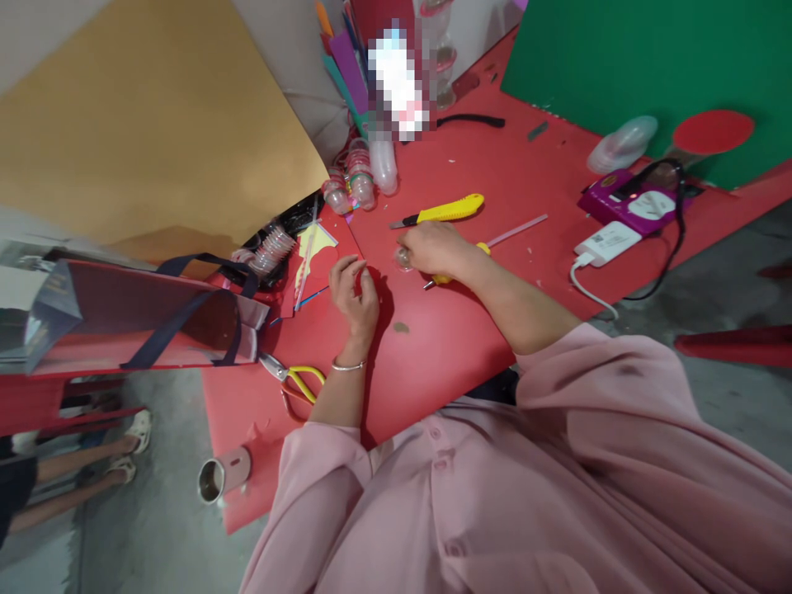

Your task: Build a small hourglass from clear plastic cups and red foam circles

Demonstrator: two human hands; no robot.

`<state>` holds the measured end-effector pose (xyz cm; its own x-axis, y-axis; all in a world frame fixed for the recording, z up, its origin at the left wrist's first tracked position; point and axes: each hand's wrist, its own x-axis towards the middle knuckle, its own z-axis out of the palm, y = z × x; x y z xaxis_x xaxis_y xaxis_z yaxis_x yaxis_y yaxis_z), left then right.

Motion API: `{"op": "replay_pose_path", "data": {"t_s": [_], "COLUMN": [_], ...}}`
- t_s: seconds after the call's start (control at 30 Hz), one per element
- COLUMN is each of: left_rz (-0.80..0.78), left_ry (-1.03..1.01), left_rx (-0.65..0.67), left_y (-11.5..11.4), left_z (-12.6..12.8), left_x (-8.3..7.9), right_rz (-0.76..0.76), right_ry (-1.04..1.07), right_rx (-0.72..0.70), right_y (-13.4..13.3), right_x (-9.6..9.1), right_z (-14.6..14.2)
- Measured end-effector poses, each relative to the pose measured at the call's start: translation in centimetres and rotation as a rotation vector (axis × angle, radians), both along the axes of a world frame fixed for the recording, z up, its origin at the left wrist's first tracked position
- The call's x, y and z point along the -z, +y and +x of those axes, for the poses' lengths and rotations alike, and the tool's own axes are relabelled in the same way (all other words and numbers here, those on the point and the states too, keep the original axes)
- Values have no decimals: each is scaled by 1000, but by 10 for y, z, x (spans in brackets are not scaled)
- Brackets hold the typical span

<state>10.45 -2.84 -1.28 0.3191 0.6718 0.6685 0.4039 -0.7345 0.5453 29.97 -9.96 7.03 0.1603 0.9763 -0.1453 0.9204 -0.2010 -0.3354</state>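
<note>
My left hand [351, 290] rests on the red sheet [433, 346] with its fingers curled in a loose pinch; what they hold, if anything, is too small to make out. My right hand [436, 247] lies knuckles up on the sheet, fingers closed over a small clear round piece [403, 259]. A yellow-handled tool [440, 279] pokes out from under that hand. A yellow utility knife [442, 212] lies just beyond it, and a pink straw [518, 230] lies to its right.
Scissors with yellow handles [297, 381] lie near the sheet's left edge beside a red bag with dark straps [154, 318]. Clear plastic cups [362, 177], a large tan sheet [142, 124], a green board [649, 58], a purple device [631, 202] and a white charger [606, 241] surround the hands. Another person's feet [127, 450] show at the lower left.
</note>
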Motion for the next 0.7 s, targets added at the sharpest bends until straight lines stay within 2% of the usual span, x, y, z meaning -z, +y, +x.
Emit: {"op": "replay_pose_path", "data": {"t_s": [0.43,0.7], "left_rz": [62,28], "left_ry": [-85,-75], "left_rx": [62,64], "left_y": [1,1], "left_z": [2,1], "left_x": [-2,-1], "right_rz": [16,11], "right_ry": [4,24], "right_rx": [1,15], "right_y": [2,2], "right_x": [5,4], "right_z": [1,1]}}
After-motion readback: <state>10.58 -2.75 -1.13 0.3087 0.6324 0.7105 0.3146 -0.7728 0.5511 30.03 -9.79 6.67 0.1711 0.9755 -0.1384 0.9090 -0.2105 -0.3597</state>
